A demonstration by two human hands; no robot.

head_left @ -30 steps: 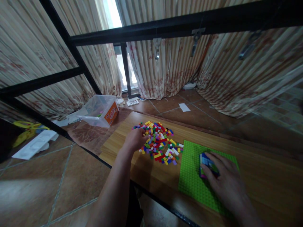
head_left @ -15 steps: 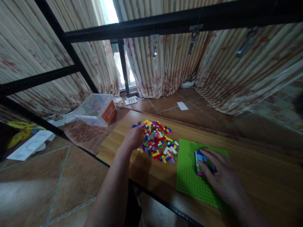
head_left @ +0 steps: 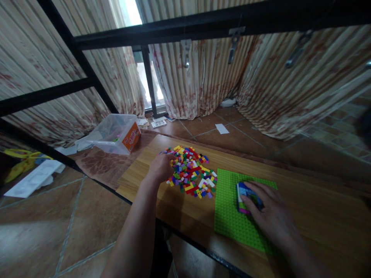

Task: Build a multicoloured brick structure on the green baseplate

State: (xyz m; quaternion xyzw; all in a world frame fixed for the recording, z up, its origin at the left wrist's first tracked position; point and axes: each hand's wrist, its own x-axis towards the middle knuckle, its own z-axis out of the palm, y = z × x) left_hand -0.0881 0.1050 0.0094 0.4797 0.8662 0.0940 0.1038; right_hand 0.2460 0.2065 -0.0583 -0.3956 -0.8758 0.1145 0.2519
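My left hand (head_left: 161, 166) is at the near left edge of a pile of loose toy building bricks (head_left: 193, 170) in many colours. Its fingers are bent down into the pile, mostly hidden, and whatever they pinch cannot be made out. On the right, a green studded baseplate (head_left: 227, 216) lies on the wooden table. A small brick build (head_left: 241, 199) of blue, white, green and pink bricks rests on that plate. My right hand (head_left: 271, 216) is wrapped over this build from the right, with thumb and fingers on either side, covering part of it.
A clear plastic box (head_left: 113, 133) with an orange label stands beyond the left end of the wooden table (head_left: 185, 210). White packaging (head_left: 33, 179) lies on the tiled floor at left. A black metal rail (head_left: 162, 34) with hanging clips crosses in front of curtains.
The view has shifted slightly, so everything sits a little further left. Both hands keep nearly the same places, the left at the pile and the right on the build.
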